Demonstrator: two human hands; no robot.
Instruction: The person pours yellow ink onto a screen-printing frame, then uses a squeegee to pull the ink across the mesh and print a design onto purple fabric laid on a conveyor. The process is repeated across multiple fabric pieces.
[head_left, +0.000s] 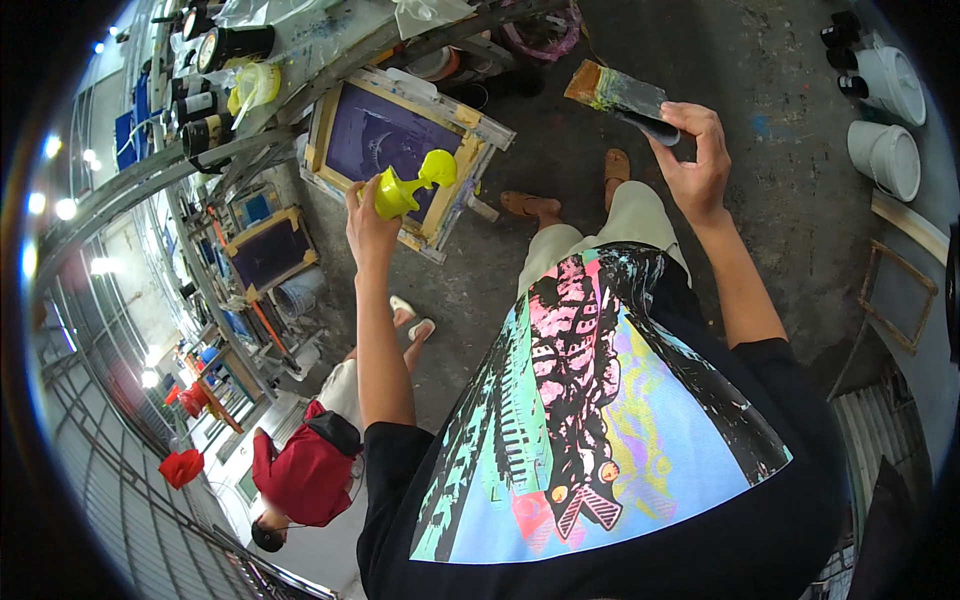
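I see the left hand (368,228) clamped around a yellow-green cup (395,197) over the framed purple screen (375,125), while the right hand (697,152), well apart, grips a stained flat scraper (632,97).

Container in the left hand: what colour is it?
Bright yellow-green; the container shows best in the head view.

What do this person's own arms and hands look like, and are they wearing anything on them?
The left hand and right hand are ungloved human hands, and the forearms are uncovered. No watch, bracelet or cable shows. Each arm has a short black fabric sleeve: left sleeve, right sleeve.
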